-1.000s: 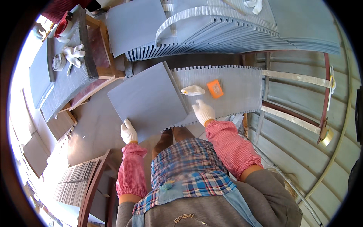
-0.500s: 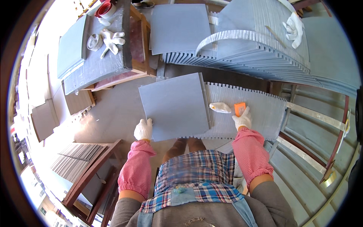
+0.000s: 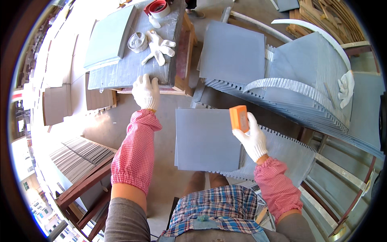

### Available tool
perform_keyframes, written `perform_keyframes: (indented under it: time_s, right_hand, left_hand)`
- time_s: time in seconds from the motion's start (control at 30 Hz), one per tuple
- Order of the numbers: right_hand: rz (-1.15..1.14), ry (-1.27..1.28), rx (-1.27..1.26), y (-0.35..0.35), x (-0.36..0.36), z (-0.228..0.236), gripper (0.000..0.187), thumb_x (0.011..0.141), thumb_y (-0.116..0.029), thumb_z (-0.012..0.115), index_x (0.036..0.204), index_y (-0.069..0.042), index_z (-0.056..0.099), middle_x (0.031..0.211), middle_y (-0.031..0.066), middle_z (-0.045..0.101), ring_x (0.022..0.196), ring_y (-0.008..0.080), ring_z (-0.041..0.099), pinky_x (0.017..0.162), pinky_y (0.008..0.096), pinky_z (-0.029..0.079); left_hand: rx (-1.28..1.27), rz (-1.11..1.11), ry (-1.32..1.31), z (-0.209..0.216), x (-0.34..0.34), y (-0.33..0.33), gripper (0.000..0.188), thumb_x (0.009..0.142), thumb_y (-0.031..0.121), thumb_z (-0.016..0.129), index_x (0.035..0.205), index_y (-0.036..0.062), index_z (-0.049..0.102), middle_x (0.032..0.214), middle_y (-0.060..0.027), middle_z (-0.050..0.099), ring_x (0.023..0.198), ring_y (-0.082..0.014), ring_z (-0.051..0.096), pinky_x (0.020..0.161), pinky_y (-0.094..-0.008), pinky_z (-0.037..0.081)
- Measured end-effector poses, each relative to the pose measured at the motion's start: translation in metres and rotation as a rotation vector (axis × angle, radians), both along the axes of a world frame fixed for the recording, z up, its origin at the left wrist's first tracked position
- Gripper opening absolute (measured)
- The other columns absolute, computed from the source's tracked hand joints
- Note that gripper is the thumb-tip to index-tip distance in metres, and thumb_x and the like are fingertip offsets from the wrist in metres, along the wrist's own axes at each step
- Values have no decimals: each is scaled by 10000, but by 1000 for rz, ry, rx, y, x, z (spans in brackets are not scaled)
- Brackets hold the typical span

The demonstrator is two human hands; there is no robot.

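Observation:
My right hand, in a white knit glove, grips a small orange block between thumb and fingers. The block is raised over the right edge of a few grey square sheets. Beneath these lies a long grey panel with a toothed edge. At the front edge of a dark-covered table is my left hand, also gloved. Its fingers are slightly bent and apart, with nothing seen in them. On that table, a spare white glove lies beside a roll of clear tape.
More grey sheets and a red tape dispenser occupy the table. At the back right stand large stacks of grey panels, with another white glove on top. Thin boards fill a rack at the left. Metal rails run at the right.
My right hand has lifted the orange block off the toothed panel. My left hand has left the grey sheets and reached forward to the table edge. The view has swung left.

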State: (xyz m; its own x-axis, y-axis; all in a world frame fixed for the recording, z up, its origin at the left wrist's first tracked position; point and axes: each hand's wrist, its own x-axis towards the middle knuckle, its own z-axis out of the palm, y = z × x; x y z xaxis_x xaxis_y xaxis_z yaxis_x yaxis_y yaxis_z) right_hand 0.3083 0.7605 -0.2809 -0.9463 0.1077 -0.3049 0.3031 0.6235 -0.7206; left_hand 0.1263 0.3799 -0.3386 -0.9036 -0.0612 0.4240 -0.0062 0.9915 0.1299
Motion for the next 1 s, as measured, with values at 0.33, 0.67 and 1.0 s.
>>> perform_keyframes:
  time_s: [0.33, 0.67, 1.0]
  right_hand:
    - [176, -387, 141, -169, -255, -81, 631, 937, -483, 660, 1374, -36, 574, 1228, 249, 729, 1140, 409, 706, 975, 468, 564]
    - [349, -221, 348, -244, -343, -149, 405, 1032, -210, 605, 1423, -115, 564, 1307, 186, 694, 1201, 359, 701, 975, 438, 589]
    - [66, 53, 80, -212, -332, -167, 350, 1022, -337, 546, 1228, -75, 652, 1146, 238, 730, 1124, 413, 684, 964, 509, 527]
  left_hand:
    - [-88, 20, 8, -17, -49, -9, 218, 905, 298, 674, 905, 80, 673, 947, -157, 652, 930, -383, 611, 788, -521, 453]
    - [-69, 32, -96, -17, -45, -23, 137, 862, 232, 670, 915, 110, 701, 955, -129, 636, 969, -379, 578, 797, -522, 444]
    - [8, -15, -94, -9, -48, -16, 172, 878, 269, 694, 908, 104, 652, 946, -127, 612, 953, -364, 566, 791, -503, 411]
